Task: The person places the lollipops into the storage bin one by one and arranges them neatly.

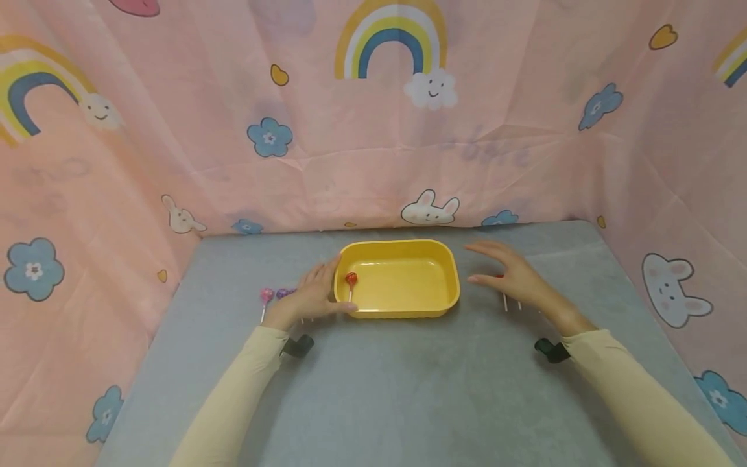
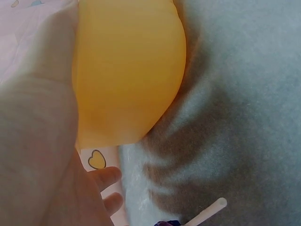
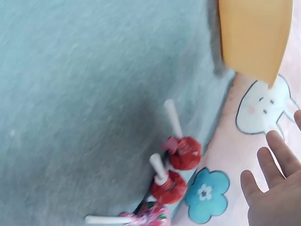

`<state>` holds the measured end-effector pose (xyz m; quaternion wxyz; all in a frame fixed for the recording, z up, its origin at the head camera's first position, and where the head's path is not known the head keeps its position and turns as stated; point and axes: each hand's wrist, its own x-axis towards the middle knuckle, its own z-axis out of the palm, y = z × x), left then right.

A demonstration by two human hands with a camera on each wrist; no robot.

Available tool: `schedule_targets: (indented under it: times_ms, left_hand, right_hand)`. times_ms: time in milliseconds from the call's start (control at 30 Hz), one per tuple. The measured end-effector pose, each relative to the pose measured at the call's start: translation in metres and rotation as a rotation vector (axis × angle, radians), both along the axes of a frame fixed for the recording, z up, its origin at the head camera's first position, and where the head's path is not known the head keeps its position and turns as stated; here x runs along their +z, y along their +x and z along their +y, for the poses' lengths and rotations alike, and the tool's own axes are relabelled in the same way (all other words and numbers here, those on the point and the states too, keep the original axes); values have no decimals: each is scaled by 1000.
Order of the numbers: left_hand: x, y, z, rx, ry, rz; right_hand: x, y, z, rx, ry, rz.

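A yellow plastic basin [image 1: 403,310] stands on the table, with one red lollipop [image 1: 351,279] inside at its left end. My left hand [image 1: 312,295] is at the basin's left end, its thumb by the front corner of the rim and its fingers extended along the side. On the right, apart from the basin, my right hand [image 1: 513,275] hovers with fingers and thumb spread, holding nothing. Beneath it in the head view are lollipops; the right wrist view shows a red lollipop [image 3: 186,153], another red lollipop [image 3: 168,188] and a pink wrapped lollipop [image 3: 153,215].
Left of the basin lie a pink lollipop [image 1: 266,295] and a purple lollipop [image 1: 283,293], with others partly hidden by the left hand. A grey cloth [image 1: 373,395] covers the table. Pink printed curtains [image 1: 315,181] enclose the back and sides.
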<state>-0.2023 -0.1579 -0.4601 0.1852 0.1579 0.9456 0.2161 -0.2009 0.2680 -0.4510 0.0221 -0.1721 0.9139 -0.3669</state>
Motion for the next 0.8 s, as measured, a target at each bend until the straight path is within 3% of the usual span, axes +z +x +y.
schedule_targets:
  times_ms: [133, 333, 800]
  left_hand:
    - [0, 0, 0, -2, 4, -10]
    - [3, 0, -1, -9, 20, -22]
    - [0, -1, 0, -6, 11, -31]
  right_hand:
    - [-3, 0, 8, -22, -1, -23]
    - [-7, -2, 20, -41, 3, 25]
    - [-12, -6, 43, -84, 13, -50]
